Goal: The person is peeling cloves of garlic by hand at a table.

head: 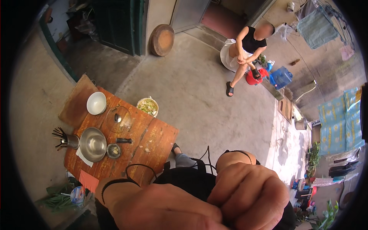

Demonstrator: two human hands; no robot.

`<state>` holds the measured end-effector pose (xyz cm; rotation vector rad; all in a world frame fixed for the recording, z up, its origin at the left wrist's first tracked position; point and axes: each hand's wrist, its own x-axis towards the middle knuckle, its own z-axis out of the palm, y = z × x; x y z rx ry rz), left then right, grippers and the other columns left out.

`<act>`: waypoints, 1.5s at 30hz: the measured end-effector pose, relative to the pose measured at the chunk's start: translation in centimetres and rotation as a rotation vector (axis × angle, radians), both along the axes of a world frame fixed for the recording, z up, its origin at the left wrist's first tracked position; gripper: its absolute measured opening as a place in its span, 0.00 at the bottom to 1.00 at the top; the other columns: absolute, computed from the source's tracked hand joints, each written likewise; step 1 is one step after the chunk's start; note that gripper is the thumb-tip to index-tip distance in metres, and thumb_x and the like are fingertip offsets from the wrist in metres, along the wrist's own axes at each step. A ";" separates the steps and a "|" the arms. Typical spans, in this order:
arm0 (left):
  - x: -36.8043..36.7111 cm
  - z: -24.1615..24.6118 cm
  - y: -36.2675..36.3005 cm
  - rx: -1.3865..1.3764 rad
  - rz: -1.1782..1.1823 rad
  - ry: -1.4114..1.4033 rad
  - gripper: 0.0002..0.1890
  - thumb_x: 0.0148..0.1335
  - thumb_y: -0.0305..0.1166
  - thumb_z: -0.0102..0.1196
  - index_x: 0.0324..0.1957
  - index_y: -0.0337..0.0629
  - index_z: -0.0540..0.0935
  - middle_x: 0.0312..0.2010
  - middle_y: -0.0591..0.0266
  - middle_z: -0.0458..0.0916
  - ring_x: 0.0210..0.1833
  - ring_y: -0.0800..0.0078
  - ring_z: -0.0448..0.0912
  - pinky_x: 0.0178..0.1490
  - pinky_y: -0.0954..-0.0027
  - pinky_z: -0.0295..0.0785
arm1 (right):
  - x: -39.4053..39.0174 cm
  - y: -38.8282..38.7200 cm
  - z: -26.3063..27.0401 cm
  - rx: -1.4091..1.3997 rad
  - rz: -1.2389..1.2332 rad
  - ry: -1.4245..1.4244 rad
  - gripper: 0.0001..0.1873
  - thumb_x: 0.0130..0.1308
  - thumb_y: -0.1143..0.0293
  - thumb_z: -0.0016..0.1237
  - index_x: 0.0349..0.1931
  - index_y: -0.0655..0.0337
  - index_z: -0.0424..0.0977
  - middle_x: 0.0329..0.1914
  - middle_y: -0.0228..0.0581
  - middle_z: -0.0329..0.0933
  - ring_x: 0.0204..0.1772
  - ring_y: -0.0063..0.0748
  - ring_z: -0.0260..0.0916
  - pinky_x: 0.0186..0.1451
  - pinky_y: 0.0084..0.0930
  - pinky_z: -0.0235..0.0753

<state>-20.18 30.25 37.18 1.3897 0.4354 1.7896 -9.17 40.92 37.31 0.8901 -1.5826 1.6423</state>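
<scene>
Very close to the camera, my left hand (164,205) and my right hand (250,195) come together at the bottom of the view. Both have curled fingers, and their fingertips are hidden, so whatever they may grip cannot be seen. Left of them stands a worn wooden table (138,138). On it are a white bowl (96,103), a glass pot lid (118,119), a steel basin (93,144) and a steel holder of chopsticks (70,141). A small stone mortar (114,150) holds pale pieces that look like garlic. Beside it lies a dark pestle (124,140).
A bucket of cut vegetables (147,106) stands beyond the table. Another person (244,54) sits by the wall near a red bucket (253,76) and a blue water jug (281,77). A round wooden board (162,40) leans by the doorway. Dark cables (208,158) rise near my body.
</scene>
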 end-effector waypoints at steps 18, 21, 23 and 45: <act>-3.9 -12.2 3.0 -0.362 1.149 0.045 0.07 0.54 0.21 0.54 0.37 0.32 0.76 0.31 0.62 0.76 0.34 0.78 0.74 0.37 0.80 0.70 | -7.8 3.5 -9.6 -0.314 -0.310 -0.905 0.09 0.62 0.71 0.44 0.35 0.69 0.72 0.21 0.32 0.71 0.23 0.16 0.66 0.26 0.12 0.66; -4.6 -12.7 2.6 -0.380 1.191 0.174 0.08 0.53 0.21 0.55 0.37 0.33 0.77 0.30 0.62 0.76 0.33 0.78 0.75 0.36 0.80 0.69 | -8.1 3.9 -10.2 -0.361 -0.220 -0.953 0.08 0.63 0.71 0.44 0.33 0.68 0.71 0.21 0.31 0.71 0.23 0.16 0.65 0.25 0.12 0.64; -4.7 -13.0 2.4 -0.391 1.190 0.261 0.09 0.53 0.22 0.55 0.38 0.33 0.77 0.30 0.61 0.76 0.33 0.78 0.75 0.35 0.80 0.69 | -8.2 3.9 -10.5 -0.437 -0.145 -0.953 0.08 0.63 0.71 0.44 0.32 0.68 0.71 0.20 0.31 0.70 0.22 0.15 0.65 0.24 0.12 0.64; -4.5 -13.8 2.7 -0.569 0.805 -0.281 0.07 0.60 0.25 0.49 0.40 0.35 0.73 0.29 0.66 0.74 0.25 0.86 0.69 0.23 0.85 0.63 | -8.6 3.1 -12.4 -0.431 -0.231 -0.894 0.07 0.63 0.72 0.41 0.31 0.67 0.67 0.26 0.36 0.72 0.26 0.20 0.68 0.31 0.15 0.69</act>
